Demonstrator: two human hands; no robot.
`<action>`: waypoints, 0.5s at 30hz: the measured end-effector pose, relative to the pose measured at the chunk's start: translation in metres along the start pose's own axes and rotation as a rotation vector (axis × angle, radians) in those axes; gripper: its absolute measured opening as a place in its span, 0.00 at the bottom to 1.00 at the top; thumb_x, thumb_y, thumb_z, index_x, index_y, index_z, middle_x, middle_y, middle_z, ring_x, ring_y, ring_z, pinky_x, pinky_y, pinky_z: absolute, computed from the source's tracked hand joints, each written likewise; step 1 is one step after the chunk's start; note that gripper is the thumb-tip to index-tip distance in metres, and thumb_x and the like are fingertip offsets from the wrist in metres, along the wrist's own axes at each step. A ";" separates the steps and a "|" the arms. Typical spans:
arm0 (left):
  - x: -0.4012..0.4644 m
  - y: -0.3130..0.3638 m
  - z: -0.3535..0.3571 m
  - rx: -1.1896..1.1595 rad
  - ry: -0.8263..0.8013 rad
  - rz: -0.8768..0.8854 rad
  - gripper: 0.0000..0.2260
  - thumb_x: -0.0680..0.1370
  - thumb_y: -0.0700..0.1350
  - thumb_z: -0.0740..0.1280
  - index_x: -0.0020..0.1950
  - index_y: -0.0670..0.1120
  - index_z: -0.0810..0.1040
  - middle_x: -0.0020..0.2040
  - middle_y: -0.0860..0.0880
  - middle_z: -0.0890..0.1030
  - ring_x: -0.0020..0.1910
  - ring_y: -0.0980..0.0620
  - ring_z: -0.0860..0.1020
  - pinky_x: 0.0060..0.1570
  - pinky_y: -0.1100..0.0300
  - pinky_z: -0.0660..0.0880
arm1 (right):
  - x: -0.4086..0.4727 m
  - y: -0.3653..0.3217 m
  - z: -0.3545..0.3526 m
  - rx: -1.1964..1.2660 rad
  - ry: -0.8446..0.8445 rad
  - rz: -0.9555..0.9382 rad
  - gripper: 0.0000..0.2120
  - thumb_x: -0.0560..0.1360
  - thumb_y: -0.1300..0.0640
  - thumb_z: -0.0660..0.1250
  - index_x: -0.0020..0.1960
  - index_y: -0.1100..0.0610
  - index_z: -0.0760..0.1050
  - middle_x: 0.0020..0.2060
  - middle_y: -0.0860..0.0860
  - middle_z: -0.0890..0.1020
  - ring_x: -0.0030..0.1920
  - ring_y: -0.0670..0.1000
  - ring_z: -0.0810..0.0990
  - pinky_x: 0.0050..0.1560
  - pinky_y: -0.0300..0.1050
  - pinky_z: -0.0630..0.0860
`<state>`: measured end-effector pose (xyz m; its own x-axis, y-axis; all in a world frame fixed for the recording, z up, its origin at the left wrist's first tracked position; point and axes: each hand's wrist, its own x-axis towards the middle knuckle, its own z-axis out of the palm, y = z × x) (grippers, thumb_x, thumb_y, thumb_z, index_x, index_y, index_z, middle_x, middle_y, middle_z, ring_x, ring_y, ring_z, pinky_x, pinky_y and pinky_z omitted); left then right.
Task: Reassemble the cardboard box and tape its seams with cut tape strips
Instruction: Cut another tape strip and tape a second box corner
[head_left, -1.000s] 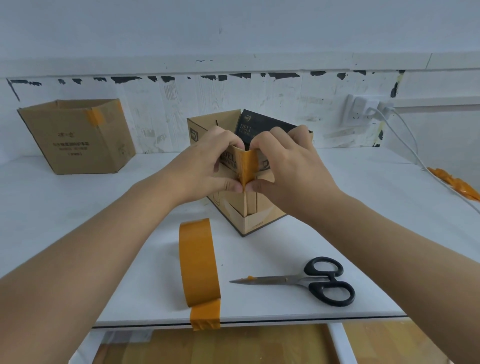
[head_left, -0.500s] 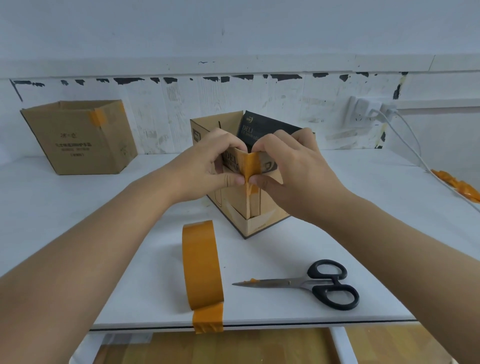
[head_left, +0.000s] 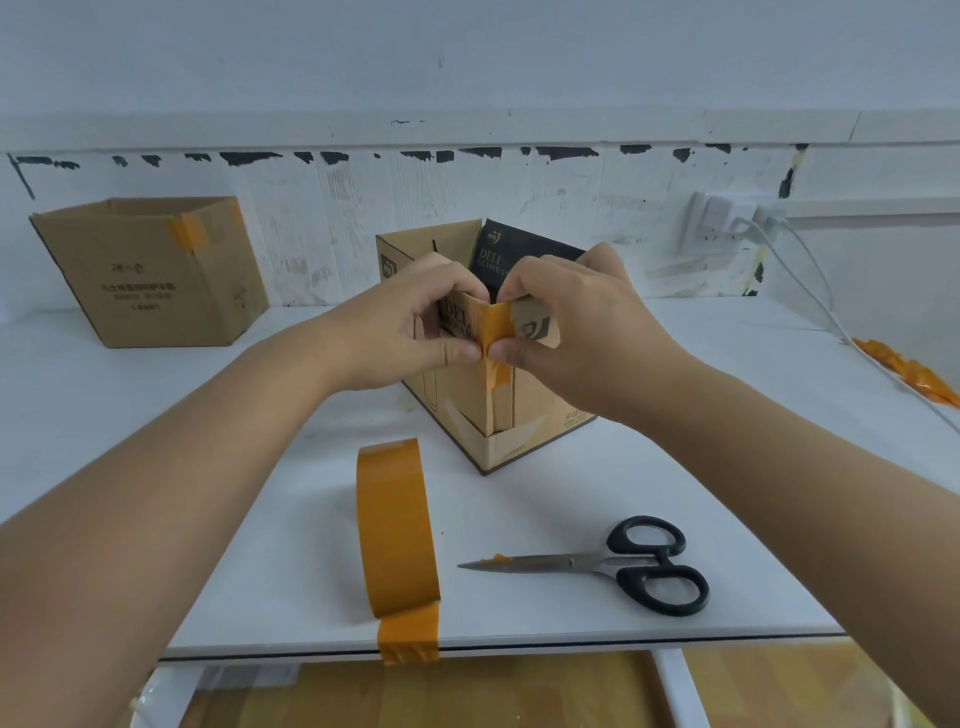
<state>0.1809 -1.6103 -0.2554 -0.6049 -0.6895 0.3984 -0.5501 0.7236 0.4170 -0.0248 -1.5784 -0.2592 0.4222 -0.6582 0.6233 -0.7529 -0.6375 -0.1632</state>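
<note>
The hands hide most of the upper near corner of the box (head_left: 498, 415), and the print on its flaps is only partly readable. The left hand (head_left: 410, 327) and right hand (head_left: 576, 332) meet at this corner with curled fingers, the thumbs pinching an orange tape strip (head_left: 492, 332) against the brown cardboard edge. The box stands in the middle of the white table (head_left: 260, 467), open on top, with a dark flat pack inside. The glossy tape roll (head_left: 397, 525) stands on edge near the front; its loose end hangs over the table edge. Scissors (head_left: 597, 564) with black handles lie to the right of it.
</note>
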 end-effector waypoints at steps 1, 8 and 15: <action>0.000 -0.001 0.001 0.003 0.009 0.000 0.14 0.73 0.46 0.71 0.52 0.60 0.69 0.50 0.57 0.69 0.43 0.67 0.69 0.43 0.74 0.67 | 0.001 -0.001 0.001 -0.005 0.010 0.007 0.15 0.70 0.45 0.73 0.52 0.48 0.73 0.42 0.40 0.73 0.47 0.49 0.63 0.40 0.43 0.54; -0.002 0.000 0.004 0.036 0.034 0.031 0.13 0.73 0.48 0.70 0.55 0.54 0.71 0.53 0.49 0.69 0.45 0.67 0.69 0.43 0.74 0.67 | 0.006 -0.003 -0.002 -0.007 -0.061 0.029 0.15 0.70 0.44 0.72 0.47 0.43 0.67 0.42 0.41 0.73 0.48 0.50 0.64 0.43 0.41 0.56; -0.005 -0.001 0.007 0.106 0.036 -0.006 0.24 0.69 0.51 0.74 0.60 0.56 0.68 0.59 0.52 0.68 0.44 0.62 0.69 0.43 0.75 0.67 | -0.004 0.000 0.002 -0.174 -0.092 -0.061 0.24 0.68 0.45 0.73 0.59 0.51 0.70 0.50 0.47 0.75 0.53 0.51 0.66 0.48 0.39 0.60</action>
<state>0.1809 -1.6072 -0.2637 -0.5811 -0.6933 0.4262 -0.6129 0.7174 0.3313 -0.0255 -1.5765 -0.2631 0.5079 -0.6596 0.5540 -0.7971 -0.6037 0.0120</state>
